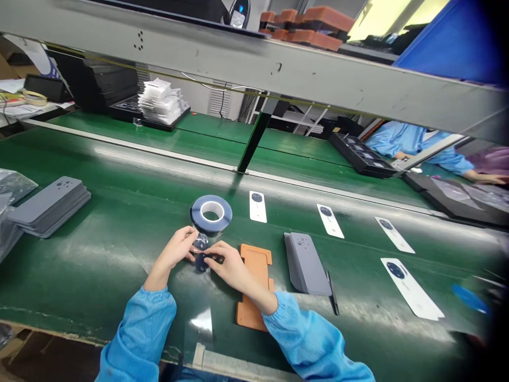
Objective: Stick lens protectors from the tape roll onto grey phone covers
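My left hand [180, 249] pinches a clear film strip [201, 242] that leads from a dark blue roll [211, 213] with a white core. On the strip sits a dark round piece [201, 262], close under my fingertips. With thumb and finger closed, my right hand [228, 265] grips the edge of this round piece; the exact contact is partly hidden. Beneath my right forearm lies an orange fixture plate [256, 270] with notched sides. A stack of grey phone-shaped sheets [308, 263] with small holes stands to its right, next to black tweezers [332, 293].
Several white cards [258, 207] with dark round patches lie across the right side. Another stack of grey sheets [50, 207] and a plastic bag [14, 196] are at left. A metal shelf beam [238, 58] crosses overhead on a post [256, 135]. Behind, a co-worker's blue sleeve [401, 138] shows.
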A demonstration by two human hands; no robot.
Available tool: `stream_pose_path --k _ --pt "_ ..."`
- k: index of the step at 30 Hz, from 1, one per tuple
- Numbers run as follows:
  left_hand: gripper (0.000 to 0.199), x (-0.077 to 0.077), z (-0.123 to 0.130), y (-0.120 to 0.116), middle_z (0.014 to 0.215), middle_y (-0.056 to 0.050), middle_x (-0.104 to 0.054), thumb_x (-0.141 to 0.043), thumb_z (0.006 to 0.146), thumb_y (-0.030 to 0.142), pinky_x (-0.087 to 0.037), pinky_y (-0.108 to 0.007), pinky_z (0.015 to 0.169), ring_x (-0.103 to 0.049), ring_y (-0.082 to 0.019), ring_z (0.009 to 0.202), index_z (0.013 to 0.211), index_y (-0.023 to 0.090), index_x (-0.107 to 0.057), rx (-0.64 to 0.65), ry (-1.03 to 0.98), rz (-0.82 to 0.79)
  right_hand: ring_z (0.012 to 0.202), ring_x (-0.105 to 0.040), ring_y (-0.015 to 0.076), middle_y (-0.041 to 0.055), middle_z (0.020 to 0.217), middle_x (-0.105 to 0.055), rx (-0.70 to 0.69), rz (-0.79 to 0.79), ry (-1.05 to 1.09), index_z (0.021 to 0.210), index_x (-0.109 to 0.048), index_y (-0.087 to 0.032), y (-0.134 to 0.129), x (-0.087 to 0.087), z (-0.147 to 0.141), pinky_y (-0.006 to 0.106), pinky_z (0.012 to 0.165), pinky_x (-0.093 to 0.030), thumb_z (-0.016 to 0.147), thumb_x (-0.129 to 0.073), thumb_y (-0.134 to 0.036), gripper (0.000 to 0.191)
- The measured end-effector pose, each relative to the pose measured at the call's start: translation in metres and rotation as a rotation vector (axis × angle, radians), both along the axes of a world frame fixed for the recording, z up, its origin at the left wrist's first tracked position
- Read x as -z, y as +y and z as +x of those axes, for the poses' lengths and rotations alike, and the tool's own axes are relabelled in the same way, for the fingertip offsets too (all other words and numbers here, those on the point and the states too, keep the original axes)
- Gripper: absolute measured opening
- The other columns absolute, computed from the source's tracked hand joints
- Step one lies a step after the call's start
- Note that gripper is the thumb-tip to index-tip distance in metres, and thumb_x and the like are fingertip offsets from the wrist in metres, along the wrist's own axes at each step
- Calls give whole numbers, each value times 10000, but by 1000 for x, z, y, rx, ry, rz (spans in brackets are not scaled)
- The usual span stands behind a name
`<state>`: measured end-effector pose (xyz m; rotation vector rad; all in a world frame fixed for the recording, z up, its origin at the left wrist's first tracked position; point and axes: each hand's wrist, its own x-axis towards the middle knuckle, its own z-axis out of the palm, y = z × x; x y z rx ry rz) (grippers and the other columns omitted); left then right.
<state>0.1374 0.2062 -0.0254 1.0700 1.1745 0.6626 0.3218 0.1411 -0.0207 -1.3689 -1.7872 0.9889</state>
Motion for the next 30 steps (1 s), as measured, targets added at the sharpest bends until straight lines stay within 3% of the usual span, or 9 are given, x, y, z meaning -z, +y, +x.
stream_pose_path --k 3,6,8,10,12,14,16,22,30 --pt "377 -1 1 1 803 -17 -664 -670 832 515 -476 -199 401 -723 -183 603 968 191 -532 -37 32 48 786 -613 164 23 893 -639 47 -20 76 877 -775 -247 -12 -6 11 287 701 -497 866 -710 -239 66" --pt "389 -11 4 -1 632 66 -565 -774 754 422 -408 -162 411 -598 -98 481 932 199 -509 -250 47 255 677 -567 151 3 757 -617 75 -112 175 880 -747 -227 -25 -12 36 280 632 -463 886 -690 -313 103" --pt "393 -23 12 -8 596 93 -509 -803 727 387 -356 -150 409 -505 -58 448 885 205 -492 -339 -68 332 644 -573 155 2 709 -624 132 -176 271 855 -716 -212 -34 -13 60 288 624 -467 905 -664 -390 192" --pt "365 -35 26 -19 598 84 -507 -766 762 420 -323 -160 393 -489 -63 450 853 210 -482 -275 -218 291 645 -595 166 10 700 -635 226 -187 326 790 -681 -204 -40 -10 85 302 647 -483 903 -657 -450 271" --pt "335 -40 46 -33 606 56 -544 -709 805 462 -349 -179 395 -533 -93 479 847 210 -494 -105 -271 212 660 -601 173 20 719 -649 303 -166 292 761 -658 -204 -45 -4 105 312 664 -486 887 -671 -459 285" --pt "301 -34 70 -45 632 19 -593 -675 829 460 -403 -205 424 -584 -126 531 859 199 -529 98 -223 147 675 -582 171 25 767 -666 326 -142 188 789 -659 -206 -47 2 119 309 655 -474 866 -690 -417 227" --pt "238 -20 91 -53 685 -5 -625 -676 829 393 -448 -221 491 -611 -137 599 853 189 -556 196 -96 154 676 -555 164 18 795 -667 318 -122 73 847 -671 -208 -48 9 128 305 649 -461 846 -692 -350 143" --pt "92 19 120 -50 747 -2 -644 -666 773 187 -472 -260 678 -616 -140 692 803 189 -579 203 187 287 678 -551 158 2 805 -645 333 -94 15 928 -670 -213 -47 21 137 305 659 -463 821 -672 -265 120" --pt "153 27 128 -43 666 26 -579 -711 722 234 -423 -253 624 -570 -130 614 749 194 -565 203 166 283 646 -548 148 6 789 -635 368 -87 72 918 -677 -212 -46 23 141 300 619 -474 815 -673 -269 117"
